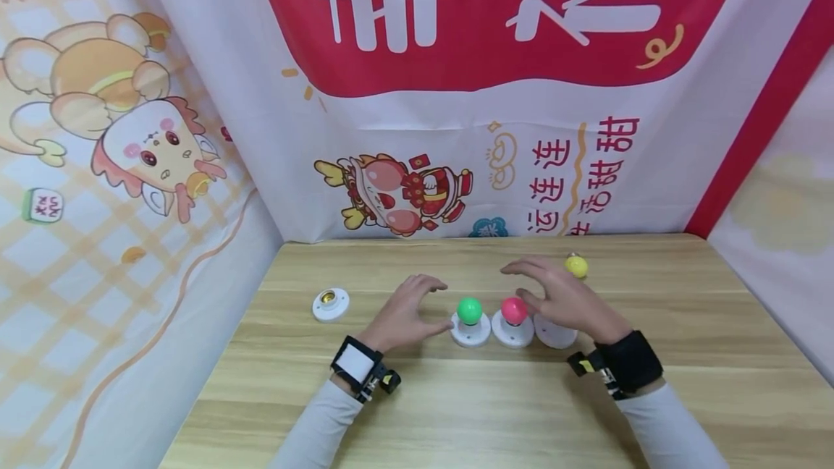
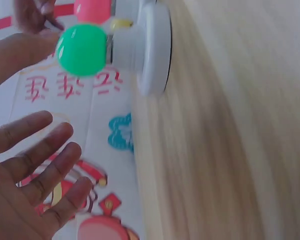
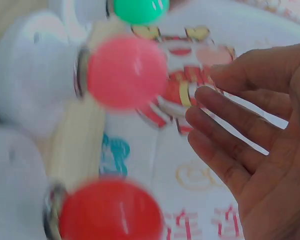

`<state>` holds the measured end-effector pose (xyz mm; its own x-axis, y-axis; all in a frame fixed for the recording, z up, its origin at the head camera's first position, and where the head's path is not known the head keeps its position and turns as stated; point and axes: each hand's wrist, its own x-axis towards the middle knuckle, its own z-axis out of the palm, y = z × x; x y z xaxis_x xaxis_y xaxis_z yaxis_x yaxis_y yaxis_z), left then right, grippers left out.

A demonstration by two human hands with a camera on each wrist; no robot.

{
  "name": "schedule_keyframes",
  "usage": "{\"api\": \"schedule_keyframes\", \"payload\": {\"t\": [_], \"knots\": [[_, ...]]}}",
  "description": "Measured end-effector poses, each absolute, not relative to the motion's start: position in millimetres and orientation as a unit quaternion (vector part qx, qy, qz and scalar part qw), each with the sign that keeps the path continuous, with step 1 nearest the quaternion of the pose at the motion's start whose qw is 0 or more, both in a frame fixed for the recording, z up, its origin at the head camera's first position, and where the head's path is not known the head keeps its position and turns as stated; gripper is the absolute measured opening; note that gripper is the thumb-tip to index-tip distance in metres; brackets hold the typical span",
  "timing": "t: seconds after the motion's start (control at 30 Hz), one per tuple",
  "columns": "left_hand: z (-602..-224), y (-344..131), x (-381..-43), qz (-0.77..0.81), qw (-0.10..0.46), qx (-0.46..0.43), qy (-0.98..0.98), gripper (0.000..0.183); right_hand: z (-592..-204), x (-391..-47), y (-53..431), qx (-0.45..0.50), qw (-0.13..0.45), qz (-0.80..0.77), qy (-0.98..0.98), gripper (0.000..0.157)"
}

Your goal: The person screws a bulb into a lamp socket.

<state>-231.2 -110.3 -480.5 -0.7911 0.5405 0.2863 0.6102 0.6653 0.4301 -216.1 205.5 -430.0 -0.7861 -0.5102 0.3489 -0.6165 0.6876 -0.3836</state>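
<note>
A green bulb [image 1: 469,310] stands upright in a round white lamp holder [image 1: 470,336]. To its right, a pink bulb [image 1: 514,310] sits in a second holder [image 1: 512,337]. My left hand [image 1: 402,317] is left of the green bulb, fingers spread and holding nothing; its thumb tip comes close to that bulb, and contact is unclear. Over a third holder [image 1: 556,336] hovers my right hand [image 1: 563,297], fingers loosely extended with nothing in them. That hand hides the third holder's red bulb [image 3: 110,212] from the head view; the right wrist view shows it.
Far to the left, a white lamp holder [image 1: 330,305] without a bulb lies on the wooden table [image 1: 469,411]. A yellow bulb [image 1: 576,266] rests on its side beyond my right hand. Printed cloth [image 1: 404,121] hangs along the table's back edge.
</note>
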Motion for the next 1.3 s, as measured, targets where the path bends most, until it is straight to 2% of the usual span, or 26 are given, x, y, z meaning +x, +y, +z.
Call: {"api": "schedule_keyframes", "payload": {"t": [0.23,0.6,0.83,0.93,1.17,1.3], "knots": [[-479.4,-154.5,-240.4,-0.241,0.124,-0.302,-0.914,0.061,-431.9,-228.2,250.7,0.252,0.140,0.277,-0.917,0.037],[-484.2,-224.4,-253.3,-0.259,0.163,-0.217,-0.927,0.062,-453.5,-252.5,294.1,0.206,0.096,0.262,-0.938,0.038],[-496.4,-254.9,-261.7,-0.268,0.187,-0.163,-0.931,0.062,-463.6,-264.7,307.6,0.190,0.095,0.242,-0.947,0.048],[-499.8,-264.3,-262.0,-0.263,0.174,-0.142,-0.938,0.067,-468.2,-269.5,310.3,0.190,0.094,0.235,-0.949,0.052],[-504.9,-278.9,-254.5,-0.268,0.091,-0.081,-0.956,0.080,-481.7,-279.2,316.8,0.183,0.062,0.232,-0.953,0.059],[-507.2,-283.6,-252.6,-0.274,0.068,-0.058,-0.958,0.083,-487.9,-282.3,320.2,0.186,0.055,0.230,-0.954,0.060]]}}
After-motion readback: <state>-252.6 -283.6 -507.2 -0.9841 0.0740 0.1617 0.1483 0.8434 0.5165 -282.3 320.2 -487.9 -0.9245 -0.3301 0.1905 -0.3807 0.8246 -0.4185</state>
